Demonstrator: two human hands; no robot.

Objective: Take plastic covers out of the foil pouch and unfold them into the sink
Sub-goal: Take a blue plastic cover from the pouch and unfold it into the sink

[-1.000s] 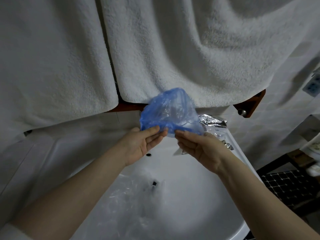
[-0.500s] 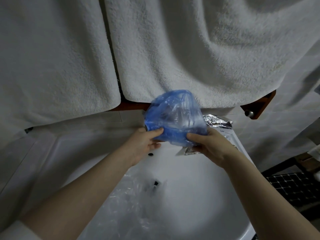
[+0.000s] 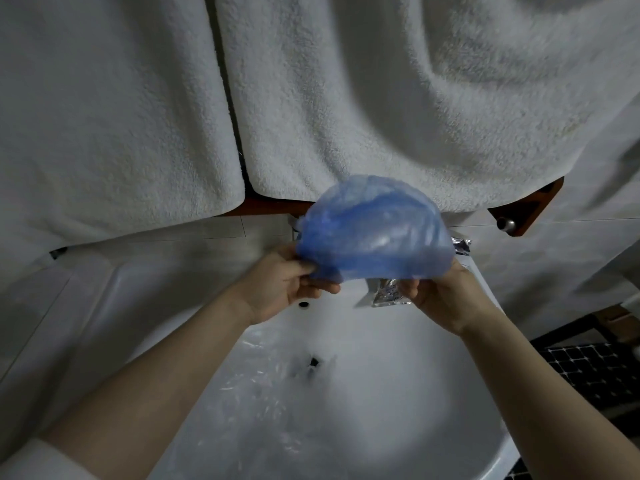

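Head view, looking down: two white terry towels fill the upper half of the frame, the left towel (image 3: 104, 126) hanging to the left of centre and the right towel (image 3: 398, 98) draped in deep folds across the centre and right, with a dark gap between them; below their hems a strip of reddish-brown wooden shelf (image 3: 526, 209) shows, with a small metal knob at the right; the white sink (image 3: 398, 393) takes up the lower centre, its basin curving toward the bottom right corner; inside the basin, at lower centre, crumpled clear plastic covers (image 3: 263, 386) lie over the drain area, hard to tell apart; a dark tiled floor (image 3: 588, 375) shows at the lower right edge; both bare forearms reach up from the bottom corners; above the back of the basin, at centre, a blue plastic cover (image 3: 374, 233) is stretched into a dome between the hands; the left hand (image 3: 284, 285) pinches its left lower edge with curled fingers and thumb; the right hand (image 3: 446, 299) grips its right lower edge the same way; the silver foil pouch (image 3: 389, 292) lies on the sink's back rim just beneath the cover, between the hands and nearer the right one, partly hidden.
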